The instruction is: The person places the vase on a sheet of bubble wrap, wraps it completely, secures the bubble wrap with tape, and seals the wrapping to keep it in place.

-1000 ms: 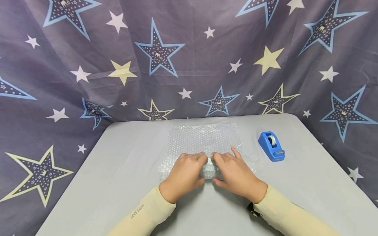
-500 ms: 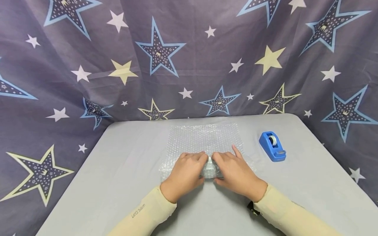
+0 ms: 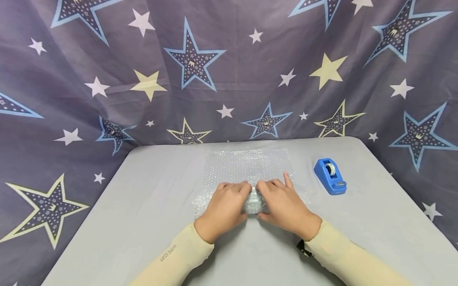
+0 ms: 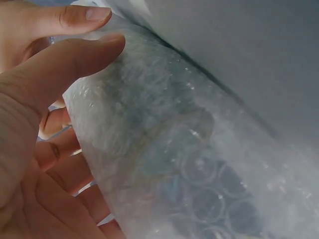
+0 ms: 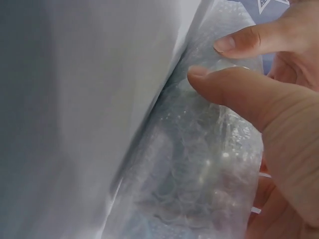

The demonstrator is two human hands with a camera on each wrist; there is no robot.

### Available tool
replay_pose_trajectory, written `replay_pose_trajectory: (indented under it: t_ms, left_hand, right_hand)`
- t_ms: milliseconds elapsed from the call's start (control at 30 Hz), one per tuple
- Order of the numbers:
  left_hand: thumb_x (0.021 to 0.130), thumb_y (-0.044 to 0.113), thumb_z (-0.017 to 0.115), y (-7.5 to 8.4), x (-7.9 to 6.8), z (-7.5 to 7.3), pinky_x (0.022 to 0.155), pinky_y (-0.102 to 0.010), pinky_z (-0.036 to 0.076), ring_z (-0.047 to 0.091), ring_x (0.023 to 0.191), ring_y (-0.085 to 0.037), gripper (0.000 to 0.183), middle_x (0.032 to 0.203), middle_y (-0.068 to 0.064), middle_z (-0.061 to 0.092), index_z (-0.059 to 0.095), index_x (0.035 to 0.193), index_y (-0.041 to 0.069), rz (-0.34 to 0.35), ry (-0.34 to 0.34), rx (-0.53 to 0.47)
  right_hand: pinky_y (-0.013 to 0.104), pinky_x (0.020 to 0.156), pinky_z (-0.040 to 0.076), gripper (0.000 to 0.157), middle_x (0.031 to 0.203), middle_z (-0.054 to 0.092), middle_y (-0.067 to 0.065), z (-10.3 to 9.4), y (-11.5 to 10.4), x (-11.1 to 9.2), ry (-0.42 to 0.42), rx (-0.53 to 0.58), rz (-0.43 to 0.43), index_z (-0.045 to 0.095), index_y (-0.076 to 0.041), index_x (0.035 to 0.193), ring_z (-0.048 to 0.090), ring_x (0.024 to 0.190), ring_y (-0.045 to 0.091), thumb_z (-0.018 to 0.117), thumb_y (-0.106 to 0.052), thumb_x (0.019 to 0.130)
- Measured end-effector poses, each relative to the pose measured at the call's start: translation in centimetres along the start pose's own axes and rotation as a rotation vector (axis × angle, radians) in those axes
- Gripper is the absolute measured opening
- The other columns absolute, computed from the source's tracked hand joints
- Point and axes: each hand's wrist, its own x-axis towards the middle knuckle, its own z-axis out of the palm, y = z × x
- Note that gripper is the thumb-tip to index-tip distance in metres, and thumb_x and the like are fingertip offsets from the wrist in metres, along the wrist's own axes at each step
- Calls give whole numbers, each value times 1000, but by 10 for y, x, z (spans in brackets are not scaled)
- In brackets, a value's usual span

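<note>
A clear bubble wrap sheet lies on the table, its near end wound into a thick roll. My left hand grips the roll's left part, thumb on the near side and fingers over the far side. On the right part, my right hand grips it the same way, with its little finger raised. In the left wrist view, something pale green shows blurred through the bubble wrap layers; its kind cannot be made out. Both thumbs press the rolled bubble wrap in the right wrist view.
A blue tape dispenser with a roll of tape stands at the right, beyond the right hand. The table has a pale grey cover. Behind it hangs a dark curtain with printed stars.
Both hands have shifted very slightly away from the person along with the roll, keeping their grip. The right little finger stands a bit higher. The tape dispenser stays in place.
</note>
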Motion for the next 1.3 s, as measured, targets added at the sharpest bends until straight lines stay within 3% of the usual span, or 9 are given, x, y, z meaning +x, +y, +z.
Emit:
replay_pose_trajectory:
  t_ms: [300,667,1000,1300]
  left_hand:
    - [62,26,93,-4,-2,6,86,-42,49,73,95,-20,57,109,4,73,59,107,16,-8,17,-11]
    - [61,25,93,-5,-3,11,83,-41,49,71,95,-23,59,110,2,73,57,106,14,-6,35,8]
    - [55,24,90,-7,-1,10,80,-38,47,69,84,-21,56,97,4,70,58,100,15,12,73,-23]
    - [55,29,89,-4,1,1,78,-37,47,68,77,-17,55,90,7,70,59,101,17,20,32,-52]
  right_hand:
    - [80,110,26,72,111,73,1,9,3,0,-30,23,23,49,-17,116,66,107,29,96,-39,66]
    - [78,112,25,70,109,74,1,12,5,2,-28,9,11,50,-18,118,66,108,28,94,-40,68]
    - [79,113,22,66,106,75,1,7,6,2,-9,-53,-21,52,-18,115,64,110,26,92,-42,69]
    - [80,112,21,66,96,74,-4,-6,4,0,-27,-29,-41,54,-19,114,64,106,23,92,-42,66]
